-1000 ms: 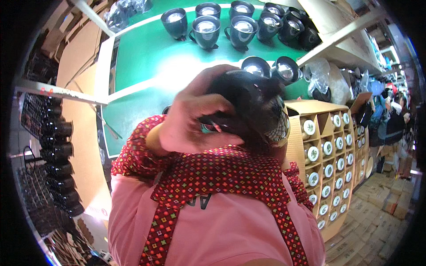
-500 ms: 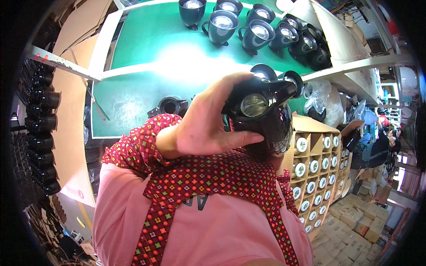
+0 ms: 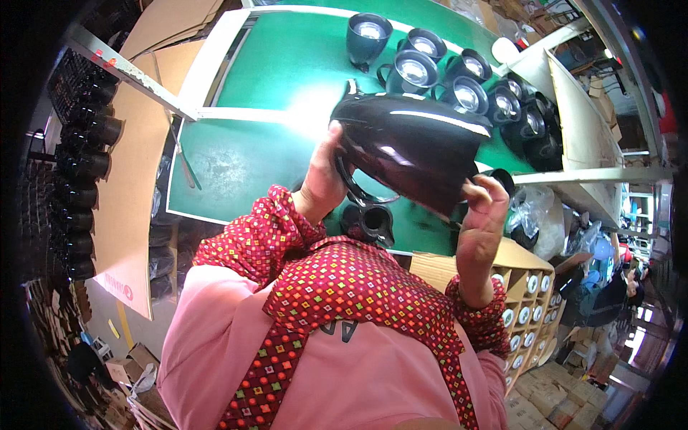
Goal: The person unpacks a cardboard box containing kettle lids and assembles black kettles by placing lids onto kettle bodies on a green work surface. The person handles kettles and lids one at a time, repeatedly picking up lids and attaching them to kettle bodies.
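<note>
- Black jug [image 3: 408, 143] up in the head view, on its side above the green table [image 3: 229, 165], wide end slanting down to the right, white light streaking along the glossy shell!
- Left hand [image 3: 321, 179] closed on the narrow left end, fingertips against the black surface, right beside the looped handle [image 3: 345, 172].
- Right hand [image 3: 484, 226] across at the lower corner of the wide end, fingers bent, tips at the edge; truly gripping or merely steadying, cannot tell.
- Just under the handle, down on the table: a black spouted piece [image 3: 362, 223], round opening facing the camera.
- Over at the far side, a whole crowd of dark vessels [image 3: 416, 72], silvery insides gleaming, handles showing on some, packed closer toward the right.
- Out to the left, a slim knife-like tool [image 3: 188, 163] near the table's edge, then a tall brown board [image 3: 132, 201], then glossy black pieces [image 3: 84, 193] in a row beyond.
- On the right, a divided carton [image 3: 516, 258] with white-capped pieces [image 3: 524, 314] in its compartments, clear plastic bag [image 3: 529, 204] close behind.
- Nearest of all, a red patterned apron [image 3: 358, 287] over pink clothing, matching sleeves on both forearms.
</note>
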Motion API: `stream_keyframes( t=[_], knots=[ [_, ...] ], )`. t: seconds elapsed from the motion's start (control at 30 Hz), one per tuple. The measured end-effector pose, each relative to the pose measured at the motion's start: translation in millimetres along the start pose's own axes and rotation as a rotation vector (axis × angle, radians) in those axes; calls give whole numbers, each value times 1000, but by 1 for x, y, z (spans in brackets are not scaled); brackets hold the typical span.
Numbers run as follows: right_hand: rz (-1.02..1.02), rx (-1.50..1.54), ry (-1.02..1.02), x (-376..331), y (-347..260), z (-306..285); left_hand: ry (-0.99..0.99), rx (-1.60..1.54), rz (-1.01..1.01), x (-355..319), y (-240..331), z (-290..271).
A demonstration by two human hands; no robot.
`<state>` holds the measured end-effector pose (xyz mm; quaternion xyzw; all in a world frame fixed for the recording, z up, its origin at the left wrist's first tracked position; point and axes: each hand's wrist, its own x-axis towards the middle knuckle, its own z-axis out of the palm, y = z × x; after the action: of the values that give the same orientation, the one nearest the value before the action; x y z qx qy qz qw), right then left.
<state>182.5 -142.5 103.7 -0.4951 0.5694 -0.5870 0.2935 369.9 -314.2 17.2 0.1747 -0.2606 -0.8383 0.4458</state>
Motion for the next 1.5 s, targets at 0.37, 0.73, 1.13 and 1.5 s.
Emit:
stream_keyframes(
  t=[0.37, 0.73, 1.13, 1.5],
  knots=[
    [-661, -845, -372, 207, 133, 105, 23, 1284, -291, 30, 24, -104],
    [-589, -1047, -495, 293, 237, 144, -421, 1514, -266, -40, 39, -130],
    [-322, -783, -267, 150, 113, 96, -347, 1734, -130, -15, 34, -127],
    [564, -1059, 472, -185, 45, -194, -417, 1976, -146, 31, 29, -139]
  ],
)
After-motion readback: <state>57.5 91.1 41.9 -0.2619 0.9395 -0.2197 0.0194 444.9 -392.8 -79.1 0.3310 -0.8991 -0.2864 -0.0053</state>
